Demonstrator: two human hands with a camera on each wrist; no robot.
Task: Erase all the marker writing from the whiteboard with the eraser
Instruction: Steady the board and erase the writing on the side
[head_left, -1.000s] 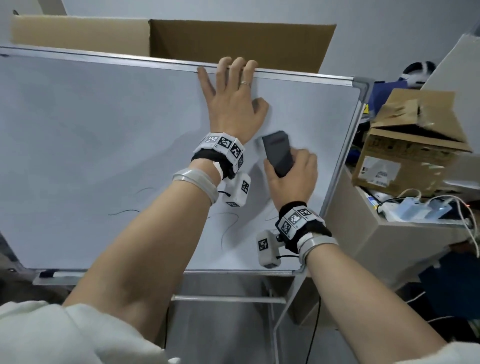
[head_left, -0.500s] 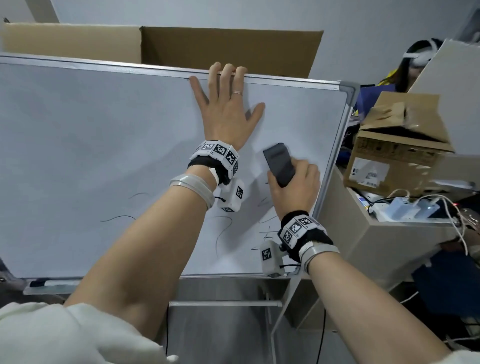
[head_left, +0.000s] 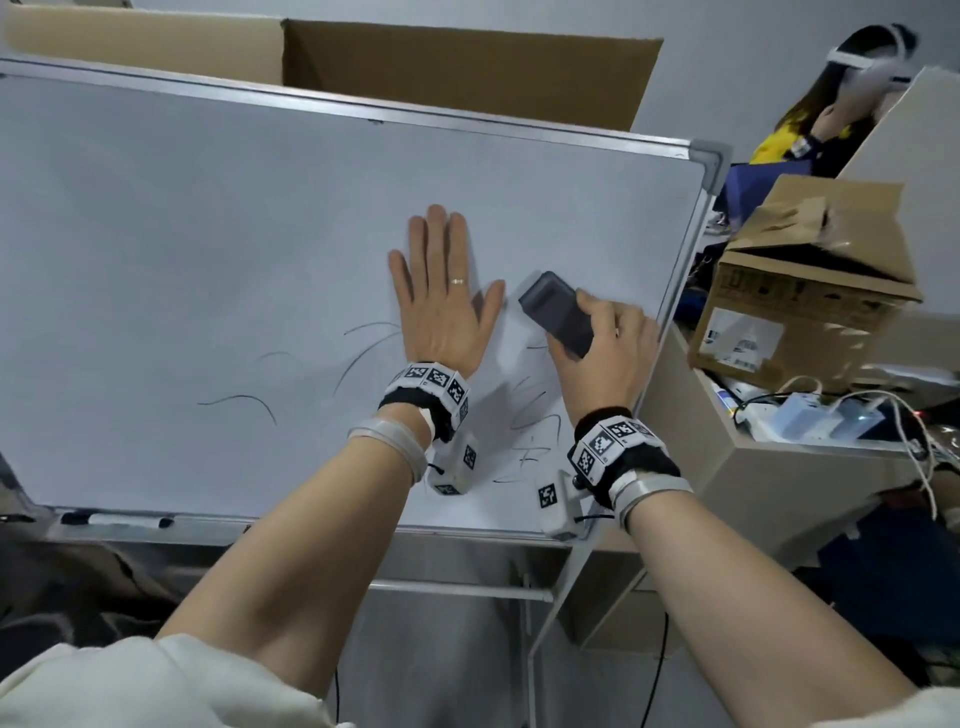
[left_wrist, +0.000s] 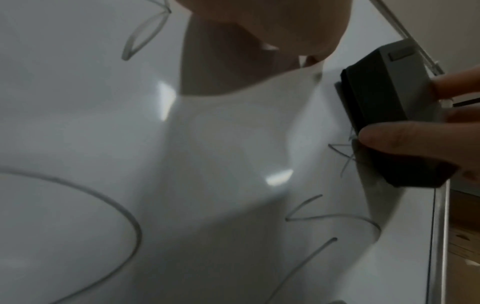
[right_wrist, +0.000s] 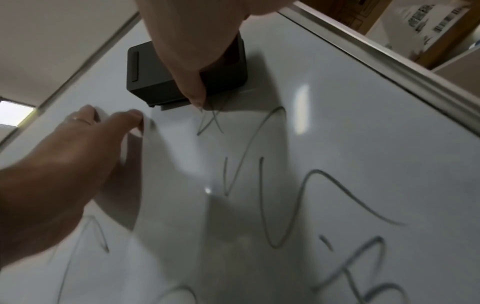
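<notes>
At the far left a marker (head_left: 117, 520) lies in the metal tray (head_left: 218, 530) under the bottom edge of the whiteboard (head_left: 208, 234), whose glossy white face runs broad and bare across its upper left inside a thin silver frame. Low on that face thin grey marker strokes (head_left: 244, 402) curve in loose arcs, with more just left of the left hand (head_left: 444, 301), which lies flat on the board, fingers straight and close together, thumb spread out, a ring on one finger; it holds nothing. A narrow strip of bare board separates its thumb from the eraser (head_left: 558, 313), a dark grey rectangular block with a hard smooth shell, tilted and pressed against the surface. The right hand (head_left: 602, 353) grips it, thumb on one long side and fingers curled over the other. In the right wrist view the eraser's lower edge (right_wrist: 182, 102) sits on the top of a small crossed stroke, and below it looping lines and blocky characters (right_wrist: 298, 195) cover the board. Little room lies to the right: the frame's right edge (head_left: 680, 280) runs just beside the knuckles. Beyond it stand a beige cabinet (head_left: 779, 483) with cables on top and a worn cardboard box (head_left: 810, 291), and a second person (head_left: 831, 119) sits behind.
</notes>
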